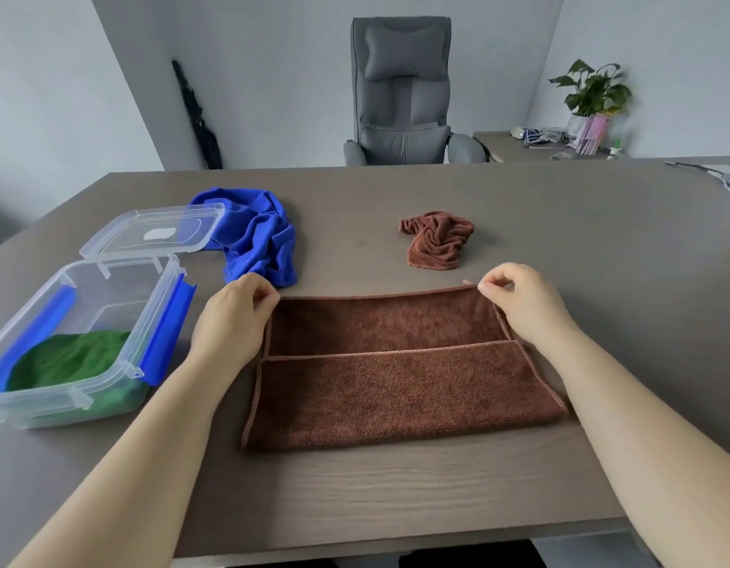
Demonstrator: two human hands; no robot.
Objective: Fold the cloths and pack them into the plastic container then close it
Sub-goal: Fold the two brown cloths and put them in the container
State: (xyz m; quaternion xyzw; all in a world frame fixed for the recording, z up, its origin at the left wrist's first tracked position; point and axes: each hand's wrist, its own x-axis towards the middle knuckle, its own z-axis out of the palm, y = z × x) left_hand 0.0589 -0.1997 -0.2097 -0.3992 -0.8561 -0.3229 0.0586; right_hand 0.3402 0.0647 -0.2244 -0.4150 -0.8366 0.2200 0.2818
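A large brown cloth [396, 387] lies spread before me on the table, its near part doubled over. My left hand [232, 317] pinches its far left corner and my right hand [519, 305] pinches its far right corner. At the left stands the clear plastic container [158, 305] with blue clips, open, a folded green cloth [68, 358] inside. Its clear lid [154, 233] lies just behind it. A crumpled blue cloth [256, 235] rests beside the lid. A small crumpled brown cloth [437, 237] sits further back at the centre.
The grey-brown table [375, 485] ends close to me. A grey office chair [402, 92] stands behind its far edge. A side desk at the back right carries a potted plant [593, 92] and cables. A dark umbrella [197, 116] leans on the wall.
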